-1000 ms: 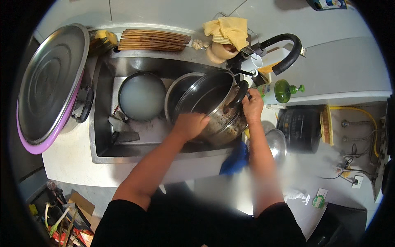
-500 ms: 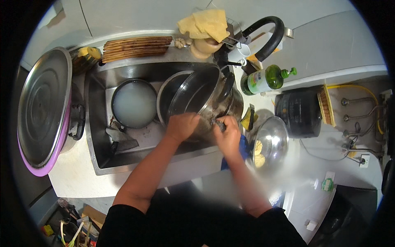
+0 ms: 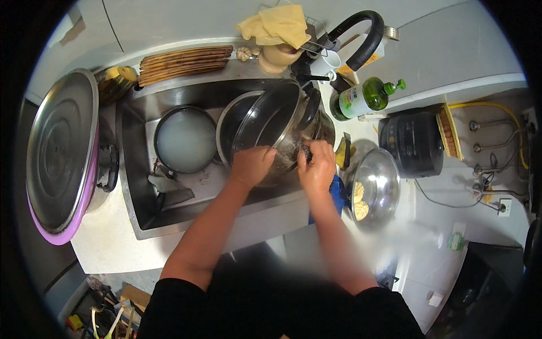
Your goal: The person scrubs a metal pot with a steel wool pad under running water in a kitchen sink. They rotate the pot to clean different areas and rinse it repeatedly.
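A steel pot (image 3: 289,146) with a black side handle is tilted over the right part of the sink (image 3: 131,186), its mouth facing left and its outer wall stained brown. My left hand (image 3: 252,165) is closed on the near rim, fingers over the edge. My right hand (image 3: 317,165) pinches a small dark scourer (image 3: 306,153), apparently steel wool, against the outer wall. Under the tilted pot, another round vessel (image 3: 227,127) shows only in part. Left of it, a round pan (image 3: 186,138) holds cloudy water. A grey cloth-like piece (image 3: 176,192) lies in the sink's near left.
A large lidded pot (image 3: 62,152) with a purple rim stands left of the sink. To the right are a green soap bottle (image 3: 361,100), a steel bowl (image 3: 384,181) holding pale yellow pieces, and a black appliance (image 3: 411,144). The black faucet (image 3: 370,42) arches behind.
My right hand has shifted slightly up along the pot's outer wall with the scourer. The left hand keeps its hold on the rim. The whole view has shifted a little.
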